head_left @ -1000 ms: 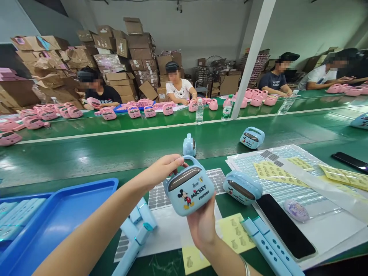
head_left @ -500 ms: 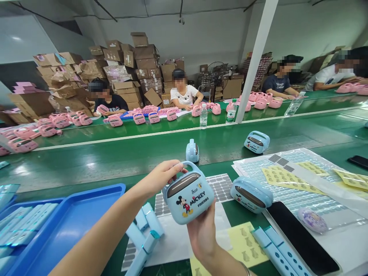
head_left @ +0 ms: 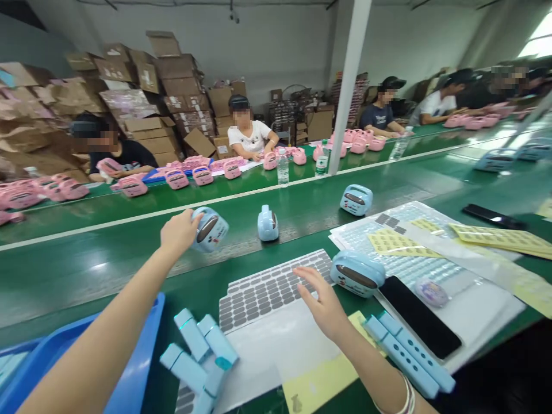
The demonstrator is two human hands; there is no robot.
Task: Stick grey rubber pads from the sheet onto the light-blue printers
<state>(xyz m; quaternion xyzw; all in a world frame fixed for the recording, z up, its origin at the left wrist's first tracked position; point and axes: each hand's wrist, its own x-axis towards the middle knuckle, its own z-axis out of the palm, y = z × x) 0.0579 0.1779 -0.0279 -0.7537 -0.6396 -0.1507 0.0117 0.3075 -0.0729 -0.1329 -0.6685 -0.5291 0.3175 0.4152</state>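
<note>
My left hand [head_left: 179, 233] is closed on the handle of a light-blue Mickey case [head_left: 211, 231], shaped like a small portable speaker, held out over the green conveyor belt [head_left: 129, 256]. The case is slightly blurred and tilted. My right hand [head_left: 321, 302] is empty with fingers apart, above a white sheet of grey oval stickers [head_left: 271, 293]. Close to its right sits another light-blue Mickey case [head_left: 357, 273] with a dark front panel. Two more stand on the belt, one seen end-on [head_left: 268, 223] and one facing me [head_left: 356, 200].
Several light-blue bars [head_left: 194, 359] lie at left beside a blue tray [head_left: 129, 356]; two more bars [head_left: 405, 353] lie near a black phone [head_left: 420, 316]. Sticker sheets [head_left: 401, 242] cover the right side. Across the belt, people work with pink cases [head_left: 176, 179]. A white post [head_left: 349, 86] rises there.
My left hand has carried the Mickey case forward and left to the belt. My right hand has let go of it and opened over the sheets. The view has turned right.
</note>
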